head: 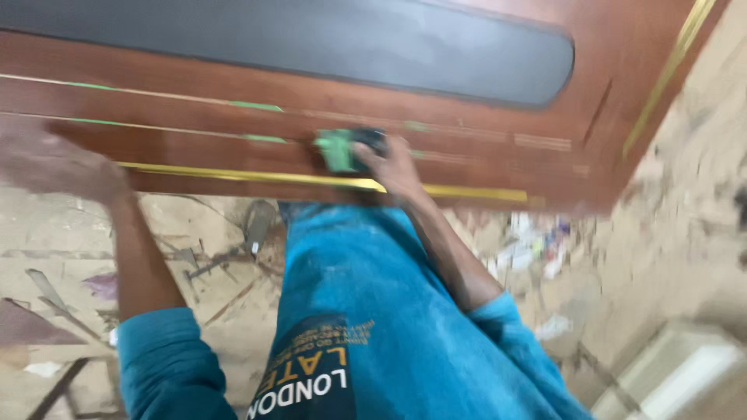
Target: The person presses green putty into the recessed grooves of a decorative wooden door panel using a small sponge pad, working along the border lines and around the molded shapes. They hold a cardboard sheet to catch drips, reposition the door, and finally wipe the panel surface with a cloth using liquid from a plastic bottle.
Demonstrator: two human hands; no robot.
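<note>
Two hands on a reddish-brown door panel, seen from the head camera.

The right hand [393,167] has its fingers curled around a green and black block [348,149], pressing it against the door [233,117] just above a gold strip [311,179]. The left hand [58,167] rests on the door's near edge; blur hides how far its fingers are spread. The door's long axis runs left to right, tilted slightly down to the right, over a littered floor [685,218].

Reddish-brown wooden door panel [194,148] with gold trim strip [257,176], dark grey oval inset [311,39], green block [338,149], teal-blue shirt [366,311]
</note>
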